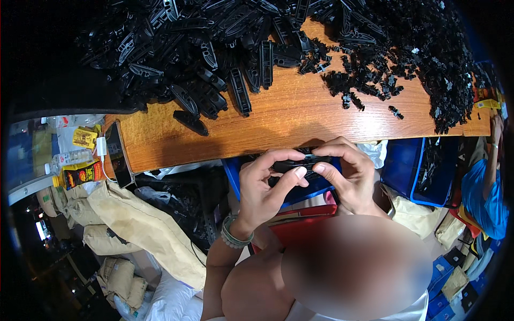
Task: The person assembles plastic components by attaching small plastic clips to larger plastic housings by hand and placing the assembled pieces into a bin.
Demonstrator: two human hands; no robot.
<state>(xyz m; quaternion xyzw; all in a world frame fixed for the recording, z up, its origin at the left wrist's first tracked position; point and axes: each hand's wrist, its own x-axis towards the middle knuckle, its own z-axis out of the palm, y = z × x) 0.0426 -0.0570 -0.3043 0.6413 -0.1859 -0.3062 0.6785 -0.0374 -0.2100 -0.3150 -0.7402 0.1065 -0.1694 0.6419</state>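
Black plastic part (297, 163) sits pinched between my two hands just this side of the table edge, its long axis running left to right; my left hand (262, 187) clamps one end with thumb on top, my right hand (348, 174) pinches the other end, both equally near; under the grip a blue bin (235, 176), contents hidden by my hands; right of it a second blue bin (407, 166) holding dark parts; beyond, the wooden table (289, 117) carries a heap of long pieces (214, 69) and, far right, small clips (407, 69).
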